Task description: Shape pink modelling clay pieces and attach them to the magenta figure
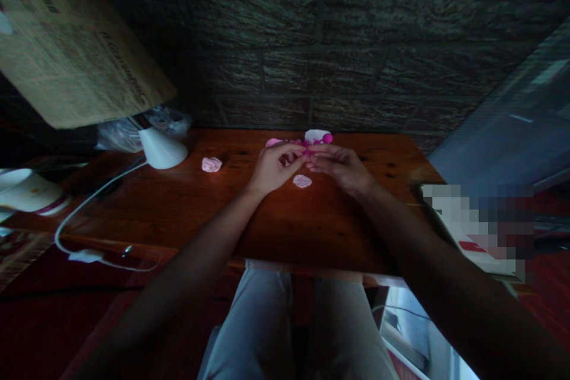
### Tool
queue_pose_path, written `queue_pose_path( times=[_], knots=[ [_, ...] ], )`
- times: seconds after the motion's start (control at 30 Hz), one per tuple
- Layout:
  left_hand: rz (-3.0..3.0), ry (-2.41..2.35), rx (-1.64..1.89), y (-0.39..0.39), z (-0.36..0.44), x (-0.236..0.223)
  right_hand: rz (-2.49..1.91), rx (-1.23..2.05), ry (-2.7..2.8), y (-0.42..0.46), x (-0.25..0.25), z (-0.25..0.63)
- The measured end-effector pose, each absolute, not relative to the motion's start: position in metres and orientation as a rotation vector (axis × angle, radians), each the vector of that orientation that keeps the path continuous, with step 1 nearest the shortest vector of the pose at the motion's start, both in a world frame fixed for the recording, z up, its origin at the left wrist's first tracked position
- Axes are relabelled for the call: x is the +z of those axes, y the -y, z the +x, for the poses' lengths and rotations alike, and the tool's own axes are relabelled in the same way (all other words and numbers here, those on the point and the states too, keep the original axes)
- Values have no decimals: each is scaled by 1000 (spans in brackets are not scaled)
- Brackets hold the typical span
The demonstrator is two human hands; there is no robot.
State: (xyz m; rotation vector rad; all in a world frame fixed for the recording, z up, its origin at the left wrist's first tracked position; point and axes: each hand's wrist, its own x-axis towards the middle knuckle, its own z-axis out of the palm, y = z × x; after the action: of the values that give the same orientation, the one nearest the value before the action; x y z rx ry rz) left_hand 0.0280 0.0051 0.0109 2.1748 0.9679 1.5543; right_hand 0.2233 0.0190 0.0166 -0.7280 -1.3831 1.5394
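Note:
Both hands meet over the wooden table (312, 231), fingertips pinched together on a small bright pink piece (308, 151) of soft-looking material. My left hand (278, 164) is closed on its left side, thumb and index finger on the piece. From the right, my right hand (338, 167) pinches the same piece. Just below the fingers lies a flat pale pink piece (302, 181). Behind the hands are a whitish flat piece (317, 135), a round magenta piece (328, 138) and more pink bits, partly hidden by the fingers. A crumpled light pink lump (211, 164) sits left of my left hand.
A lamp with a white base (164, 148) and a newsprint-patterned shade (84, 41) stands at the left, its white cord (100, 181) trailing over the table edge. Clear plastic (116, 135) lies behind it. A white cup (33, 191) is far left. A stone-block wall (285, 41) rises behind.

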Motion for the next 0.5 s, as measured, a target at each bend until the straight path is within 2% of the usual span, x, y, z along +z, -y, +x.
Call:
queue_pose_path(
  times=[0.33, 0.5],
  knots=[
    [2196, -700, 1366, -8, 35, 5, -924, 1493, 1358, -20, 18, 225],
    [2185, -693, 1315, -9, 34, 1, -827, 1561, 1386, -23, 12, 223]
  ],
)
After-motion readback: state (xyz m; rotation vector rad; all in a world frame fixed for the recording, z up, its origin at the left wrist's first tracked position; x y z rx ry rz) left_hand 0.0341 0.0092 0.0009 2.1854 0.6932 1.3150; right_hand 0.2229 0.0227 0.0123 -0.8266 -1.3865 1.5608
